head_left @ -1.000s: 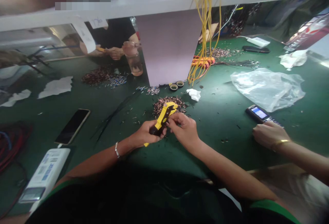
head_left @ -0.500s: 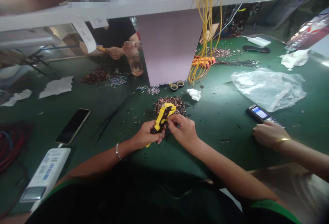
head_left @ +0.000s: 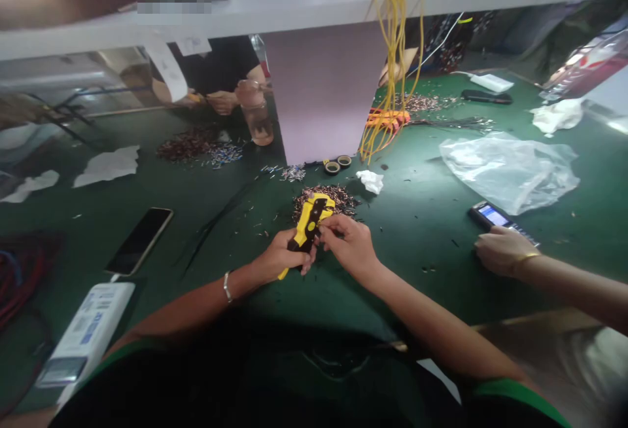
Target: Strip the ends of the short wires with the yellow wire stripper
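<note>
At centre frame, just below the terminal pile [head_left: 338, 194], the left hand [head_left: 280, 259] clenches the yellow tool [head_left: 311, 217]. The right hand [head_left: 352, 246] pinches at its head, perhaps on something tiny. A steady tool and a square feed would serve best.

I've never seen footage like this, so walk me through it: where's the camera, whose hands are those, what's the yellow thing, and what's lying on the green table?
No machine here: a camera on a person's head looks down at their own bare hands. The left hand grips a yellow and black hand tool; the right hand touches the tool's head; anything pinched there is too small to see. Behind them a pile of small metal pieces lies on the green table. A dark phone lies to the left, a clear plastic bag to the right. The hand at the right edge is a co-worker's, beside a small phone.
</note>
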`<state>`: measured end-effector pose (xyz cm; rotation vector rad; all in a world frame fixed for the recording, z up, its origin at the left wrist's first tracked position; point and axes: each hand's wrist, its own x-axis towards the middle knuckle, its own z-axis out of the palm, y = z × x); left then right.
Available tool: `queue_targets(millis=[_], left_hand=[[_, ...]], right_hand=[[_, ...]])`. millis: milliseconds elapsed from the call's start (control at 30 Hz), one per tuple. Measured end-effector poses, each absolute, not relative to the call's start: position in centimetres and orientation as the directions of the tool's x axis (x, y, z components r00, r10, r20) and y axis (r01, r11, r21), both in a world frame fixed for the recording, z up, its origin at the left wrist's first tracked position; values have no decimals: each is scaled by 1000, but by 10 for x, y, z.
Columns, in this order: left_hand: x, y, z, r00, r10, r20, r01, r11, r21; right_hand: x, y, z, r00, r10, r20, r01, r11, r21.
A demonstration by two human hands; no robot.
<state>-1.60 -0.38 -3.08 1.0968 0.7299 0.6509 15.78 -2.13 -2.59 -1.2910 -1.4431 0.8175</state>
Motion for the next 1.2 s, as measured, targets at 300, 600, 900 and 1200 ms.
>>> queue_targets(millis=[300, 600, 900, 1200], left_hand=[[-18, -4, -29, 611, 771, -181, -116, 313, 943], [-20, -3, -30, 627, 760, -173, -95, 295, 951], [-20, -3, -33, 621, 769, -155, -98, 272, 957], [-19, -5, -28, 609, 781, -140, -59, 221, 973]], right_hand=[[159, -21, -30, 68, 967, 247, 324, 213, -922], [159, -23, -28, 68, 976, 205, 300, 176, -937], [160, -23, -25, 66, 989, 131, 264, 109, -958], [157, -22, -22, 43, 999, -9, 23, -10, -1000]])
